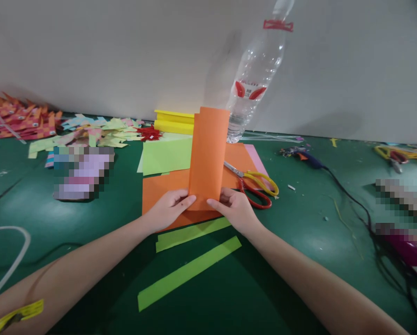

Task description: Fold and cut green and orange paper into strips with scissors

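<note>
Between my two hands stands a folded piece of orange paper, held up by its lower corners. My left hand pinches the lower left corner, thumb in front and fingers behind. At the lower right corner my right hand grips in the same way. Beneath it lie more orange sheets and a light green sheet. Scissors with one yellow and one red handle rest on the sheets, right of the folded paper. Two green paper strips lie nearer to me.
Behind, a clear plastic bottle leans against the wall. Paper scraps and orange-red paper crafts are heaped at the back left, near a yellow folded piece. A blurred phone-like object lies left; a corded blue-handled tool lies right.
</note>
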`<state>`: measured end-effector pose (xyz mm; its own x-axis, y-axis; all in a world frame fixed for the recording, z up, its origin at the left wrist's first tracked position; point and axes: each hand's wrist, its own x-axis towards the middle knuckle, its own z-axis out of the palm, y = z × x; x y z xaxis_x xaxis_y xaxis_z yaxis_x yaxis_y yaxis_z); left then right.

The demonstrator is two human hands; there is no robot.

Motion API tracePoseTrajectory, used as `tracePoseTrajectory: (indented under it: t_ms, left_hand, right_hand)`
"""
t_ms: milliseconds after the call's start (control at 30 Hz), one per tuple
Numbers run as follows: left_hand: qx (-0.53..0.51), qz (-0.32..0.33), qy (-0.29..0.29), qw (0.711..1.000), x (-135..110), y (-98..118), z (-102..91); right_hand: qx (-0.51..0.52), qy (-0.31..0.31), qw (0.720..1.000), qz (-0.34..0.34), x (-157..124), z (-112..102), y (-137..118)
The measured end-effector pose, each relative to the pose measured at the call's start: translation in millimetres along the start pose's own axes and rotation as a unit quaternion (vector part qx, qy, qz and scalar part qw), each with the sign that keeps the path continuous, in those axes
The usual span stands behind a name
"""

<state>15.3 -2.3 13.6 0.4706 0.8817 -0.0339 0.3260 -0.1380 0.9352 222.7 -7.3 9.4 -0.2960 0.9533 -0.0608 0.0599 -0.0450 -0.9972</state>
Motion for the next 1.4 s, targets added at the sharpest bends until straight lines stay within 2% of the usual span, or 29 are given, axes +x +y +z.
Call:
tracePoseTrajectory:
  t_ms: [100, 267, 1400]
  left_hand:
    - [0.038, -0.002, 0.021, 0.999, -0.4, -0.9, -0.4]
    - [0.051, -0.002, 0.015, 0.999, -0.5, 0.6, -0.2]
    - [0.046, -0.020, 0.014, 0.999, -1.5, 2.9, 0.0]
  right_hand:
    - [0.001, 0.003, 1.000, 0.002, -0.3, -0.1, 0.6]
    - [-0.006, 0.005, 1.000, -0.002, 0.2, 0.2, 2.6]
    - [-0.031, 0.001, 1.000, -0.001, -0.2, -0.7, 2.4]
